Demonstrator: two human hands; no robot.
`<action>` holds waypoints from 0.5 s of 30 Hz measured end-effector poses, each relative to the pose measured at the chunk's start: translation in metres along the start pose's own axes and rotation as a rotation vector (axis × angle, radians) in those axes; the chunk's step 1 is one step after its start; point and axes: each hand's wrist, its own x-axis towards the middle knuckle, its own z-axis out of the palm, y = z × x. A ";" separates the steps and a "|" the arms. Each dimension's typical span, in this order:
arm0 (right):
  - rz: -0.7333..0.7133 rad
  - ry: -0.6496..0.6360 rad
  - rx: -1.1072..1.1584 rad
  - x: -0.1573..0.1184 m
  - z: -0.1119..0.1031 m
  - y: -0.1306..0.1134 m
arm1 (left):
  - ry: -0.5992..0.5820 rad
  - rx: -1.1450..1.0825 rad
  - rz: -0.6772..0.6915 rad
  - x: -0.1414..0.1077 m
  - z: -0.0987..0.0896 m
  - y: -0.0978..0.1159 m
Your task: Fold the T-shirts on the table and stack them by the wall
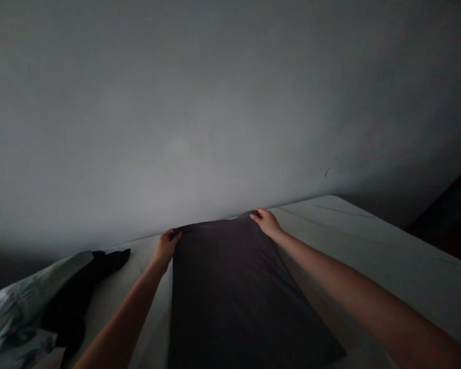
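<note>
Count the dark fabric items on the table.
2. A large dark cloth lies flat mid-table, its far corners gripped by the left hand and right hand. A black garment sits on the pale laundry pile at left; more may be hidden.

Tabletop (369,246) left bare to the right of dark cloth (230,287); wall (215,102) blocks far edge; left side taken up by clothes pile (42,307).

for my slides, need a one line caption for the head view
Both hands, left hand and right hand, grip the far corners of a dark cloth spread flat.
</note>
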 end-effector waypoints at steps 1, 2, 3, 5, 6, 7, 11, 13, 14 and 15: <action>0.008 -0.001 -0.020 -0.002 0.002 0.000 | 0.019 0.099 0.014 0.001 0.000 -0.001; 0.017 -0.002 -0.041 -0.004 0.003 0.000 | 0.042 0.216 0.021 0.002 0.001 -0.003; 0.025 0.004 -0.061 -0.007 0.004 0.000 | 0.070 0.344 0.031 0.002 0.001 -0.005; 0.045 0.019 -0.118 -0.010 0.006 0.000 | 0.129 0.575 0.073 0.002 0.000 -0.008; 0.056 0.021 -0.148 -0.011 0.006 0.000 | 0.153 0.657 0.089 0.002 0.000 -0.009; 0.067 0.016 -0.175 -0.010 0.005 0.000 | 0.163 0.703 0.091 0.004 -0.001 -0.009; 0.108 -0.074 -0.199 0.003 0.000 0.002 | 0.038 0.586 -0.069 0.016 -0.009 -0.007; 0.127 -0.122 -0.185 0.012 -0.003 0.001 | -0.033 0.508 -0.113 0.023 -0.012 -0.004; 0.136 -0.142 -0.175 0.015 -0.005 0.000 | -0.054 0.478 -0.111 0.025 -0.012 -0.001; 0.143 -0.157 -0.163 0.017 -0.006 -0.002 | -0.063 0.444 -0.097 0.026 -0.012 0.001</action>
